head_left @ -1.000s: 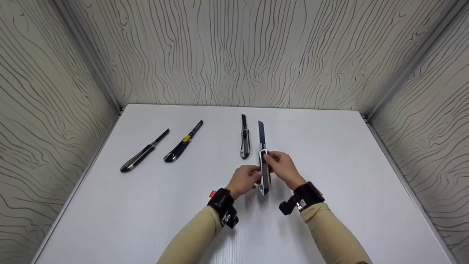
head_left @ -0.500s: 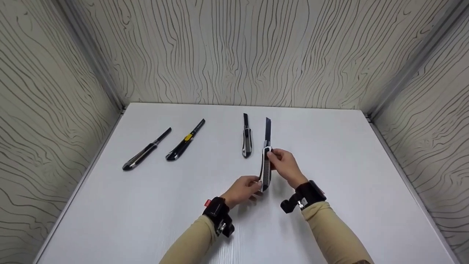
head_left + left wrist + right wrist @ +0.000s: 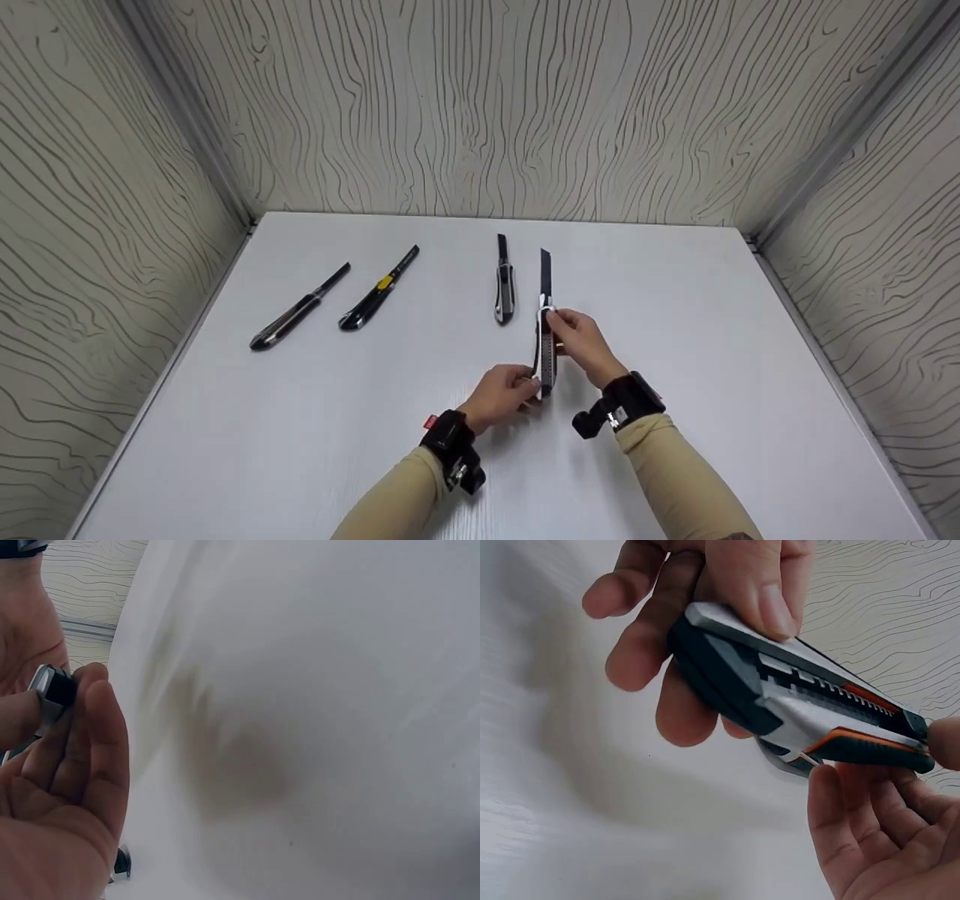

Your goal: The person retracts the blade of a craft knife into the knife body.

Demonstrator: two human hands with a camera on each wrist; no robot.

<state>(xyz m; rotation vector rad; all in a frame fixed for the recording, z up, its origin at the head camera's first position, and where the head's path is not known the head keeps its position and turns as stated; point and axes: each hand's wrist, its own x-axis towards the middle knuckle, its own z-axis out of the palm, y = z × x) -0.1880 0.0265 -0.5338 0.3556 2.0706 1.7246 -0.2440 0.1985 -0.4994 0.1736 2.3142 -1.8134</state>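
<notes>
A snap-off utility knife [image 3: 547,356] points away from me, its long dark blade [image 3: 546,274] extended. Silver, black and orange trim shows on its handle in the right wrist view. My right hand [image 3: 585,345] holds the handle near its front, thumb on the slider end. At the butt, my left hand [image 3: 499,396] pinches the handle between thumb and fingers. The left wrist view shows the butt [image 3: 54,690] between the left thumb and fingertips. Just left of the held knife lies a smaller silver-and-black utility knife [image 3: 505,294], blade out.
Farther left on the white table [image 3: 360,420] lie a black utility knife with a yellow slider [image 3: 367,304] and a black-and-silver one [image 3: 289,321], both with blades out. Wood-patterned panels [image 3: 480,112] enclose the back and sides.
My left hand has slid down the handle to its butt. The knife has shifted slightly right, dipping a little toward me over the last half second. The other knives stay put.
</notes>
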